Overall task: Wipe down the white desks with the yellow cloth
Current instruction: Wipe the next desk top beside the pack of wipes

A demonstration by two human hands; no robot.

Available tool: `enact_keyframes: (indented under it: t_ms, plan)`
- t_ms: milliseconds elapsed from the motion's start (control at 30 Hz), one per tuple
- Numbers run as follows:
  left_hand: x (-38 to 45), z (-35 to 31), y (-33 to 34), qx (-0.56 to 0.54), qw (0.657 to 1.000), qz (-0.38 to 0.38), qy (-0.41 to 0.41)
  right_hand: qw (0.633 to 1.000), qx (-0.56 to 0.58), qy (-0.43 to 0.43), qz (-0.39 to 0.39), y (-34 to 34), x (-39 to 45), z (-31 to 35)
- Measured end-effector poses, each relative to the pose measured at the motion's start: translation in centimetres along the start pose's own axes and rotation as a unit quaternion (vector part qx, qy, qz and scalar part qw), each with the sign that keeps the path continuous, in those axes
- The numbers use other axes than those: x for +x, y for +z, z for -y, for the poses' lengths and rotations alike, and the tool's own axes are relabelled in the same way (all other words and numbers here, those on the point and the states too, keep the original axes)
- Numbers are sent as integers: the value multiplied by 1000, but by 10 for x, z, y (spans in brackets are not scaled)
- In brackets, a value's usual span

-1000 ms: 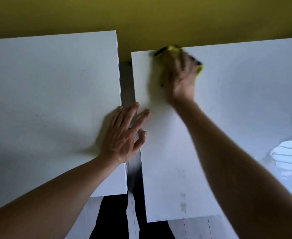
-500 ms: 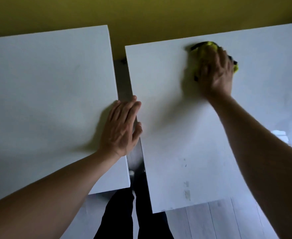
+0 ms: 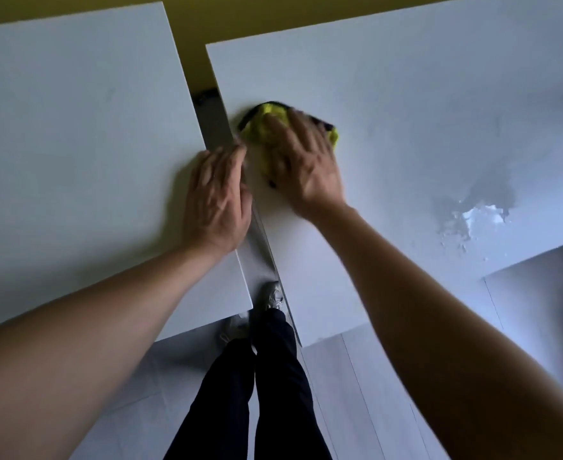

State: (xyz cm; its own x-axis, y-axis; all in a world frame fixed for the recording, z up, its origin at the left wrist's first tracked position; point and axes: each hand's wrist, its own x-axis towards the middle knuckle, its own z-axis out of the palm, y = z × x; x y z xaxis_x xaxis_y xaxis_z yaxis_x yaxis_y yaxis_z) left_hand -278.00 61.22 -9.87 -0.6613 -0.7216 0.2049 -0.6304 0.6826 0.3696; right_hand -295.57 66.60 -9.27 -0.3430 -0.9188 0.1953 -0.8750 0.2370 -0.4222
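The right hand (image 3: 306, 167) is lying flat on the bunched-up yellow cloth with a dark edge (image 3: 262, 128), its grip loose and fingers spread, pressing the cloth onto the right white flat worktop (image 3: 406, 94) near that worktop's left edge. The left hand (image 3: 218, 197) is resting flat with straight fingers on the right edge of the left white flat worktop (image 3: 74, 144), holding nothing. A shiny wet patch (image 3: 476, 214) is sitting further right. Black trouser legs (image 3: 266, 376) are standing on the pale floor (image 3: 356, 393).
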Motion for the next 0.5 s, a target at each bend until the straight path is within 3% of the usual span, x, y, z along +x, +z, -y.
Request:
enact_keyframes:
  t_ms: [133,267,333,400,500]
  plan:
    - [-1,4,-1,18,1000,2,22,984,-58,147,-82,-35,-5,-75]
    - [-4,8,-5,11,999,22,27,957,-37,281,-62,-54,-8,-100]
    - [-4,8,-10,10,999,40,25,963,-55,256,-66,-47,-16,-78]
    - [-5,6,-15,17,998,65,19,979,-65,175,-82,-31,-31,-44]
    - [-7,0,-17,25,996,87,9,992,-21,107,-61,-5,-70,31]
